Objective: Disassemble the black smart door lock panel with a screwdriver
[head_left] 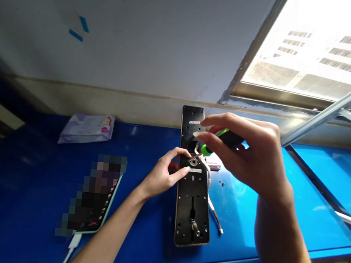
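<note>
Blue counter (144,145) against a pale wall, window light glaring on its right side. Black panel (191,200) lies lengthwise mid-counter, far end by the wall, near end close to the front edge. Left hand (166,172): fingers half spread, tips on the panel's left side. Right hand (255,148): fingers curled round a green-and-black screwdriver (206,150), tip at the panel's middle. Panel looks stiff, fairly heavy, smooth; best held by its long edges. Cable (213,208) on its right looks fragile, could snag. Small dark bits (222,183), probably screws, right. More room left, toward the packet (86,128).
</note>
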Demonstrator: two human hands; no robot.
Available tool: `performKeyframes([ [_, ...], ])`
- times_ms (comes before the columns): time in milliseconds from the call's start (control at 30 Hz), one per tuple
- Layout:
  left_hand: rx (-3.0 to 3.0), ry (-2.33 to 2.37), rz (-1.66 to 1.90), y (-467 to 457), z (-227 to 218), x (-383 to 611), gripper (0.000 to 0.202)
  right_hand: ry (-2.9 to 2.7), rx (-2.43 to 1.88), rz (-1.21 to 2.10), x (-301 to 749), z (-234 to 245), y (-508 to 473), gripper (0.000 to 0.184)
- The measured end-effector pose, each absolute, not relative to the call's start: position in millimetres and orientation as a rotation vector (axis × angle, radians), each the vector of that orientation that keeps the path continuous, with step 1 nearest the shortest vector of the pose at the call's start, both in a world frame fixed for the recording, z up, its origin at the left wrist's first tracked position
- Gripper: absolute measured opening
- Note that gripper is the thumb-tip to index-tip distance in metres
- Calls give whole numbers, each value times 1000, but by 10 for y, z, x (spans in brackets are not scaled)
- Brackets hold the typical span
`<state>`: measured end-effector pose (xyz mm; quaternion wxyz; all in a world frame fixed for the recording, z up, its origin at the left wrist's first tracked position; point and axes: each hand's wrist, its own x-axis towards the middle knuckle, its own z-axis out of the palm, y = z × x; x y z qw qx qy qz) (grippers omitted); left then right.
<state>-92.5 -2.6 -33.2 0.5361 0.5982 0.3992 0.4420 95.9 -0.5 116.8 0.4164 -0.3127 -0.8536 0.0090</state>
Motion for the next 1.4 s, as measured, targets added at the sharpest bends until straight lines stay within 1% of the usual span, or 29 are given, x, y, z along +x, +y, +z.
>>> performKeyframes([
  [67, 1426, 955, 1052, -28, -323, -926, 31, -2158, -783, 37, 965, 1165, -3, 11],
  [100, 1428, 955, 1053, -30, -319, -927, 31, -2168, -774, 46, 971, 1164, -3, 15],
  [200, 1436, 956, 1042, -33, -311, -929, 32, -2174, -737, 68, 994, 1160, 1, 37],
  [267, 1440, 960, 1040, -33, -312, -929, 33, -2174, -713, 78, 1000, 1159, 7, 44],
  [300, 1441, 961, 1043, -32, -313, -928, 33, -2180, -700, 74, 1000, 1159, 11, 44],
  [333, 1442, 960, 1048, -31, -316, -927, 32, -2185, -691, 61, 997, 1159, 14, 40],
  [433, 1452, 959, 1060, -30, -320, -924, 30, -2182, -704, 8, 980, 1163, 17, 17],
  [533, 1468, 967, 1062, -35, -312, -921, 29, -2182, -726, 15, 972, 1168, 5, 11],
  [567, 1466, 968, 1060, -37, -306, -920, 29, -2184, -726, 24, 973, 1169, -1, 14],
  [667, 1447, 971, 1049, -40, -290, -920, 32, -2195, -719, 99, 985, 1174, -16, 41],
  [700, 1444, 977, 1046, -39, -286, -920, 33, -2202, -714, 119, 988, 1174, -18, 45],
  [733, 1446, 981, 1045, -38, -285, -920, 33, -2205, -706, 125, 990, 1174, -19, 46],
  [767, 1453, 983, 1046, -38, -284, -920, 33, -2208, -697, 117, 990, 1174, -18, 42],
  [867, 1477, 984, 1063, -39, -282, -918, 30, -2186, -703, 12, 986, 1170, -9, 16],
  [900, 1481, 984, 1068, -41, -282, -917, 28, -2180, -722, -2, 985, 1169, -7, 13],
  [1000, 1471, 981, 1071, -46, -280, -917, 28, -2190, -739, 48, 992, 1175, -8, 13],
  [1100, 1467, 988, 1056, -43, -288, -923, 31, -2224, -701, 111, 1004, 1184, -14, 39],
  [1133, 1471, 992, 1051, -41, -291, -925, 32, -2232, -688, 111, 1005, 1184, -14, 43],
  [1167, 1478, 995, 1046, -38, -294, -927, 33, -2236, -682, 103, 1005, 1183, -13, 44],
  [1200, 1485, 996, 1044, -36, -296, -929, 32, -2237, -684, 90, 1004, 1180, -11, 40],
  [1300, 1497, 993, 1054, -36, -289, -928, 31, -2202, -707, 9, 990, 1170, -6, 18],
  [1400, 1493, 988, 1065, -42, -272, -923, 27, -2193, -726, 20, 981, 1168, -9, 12],
])
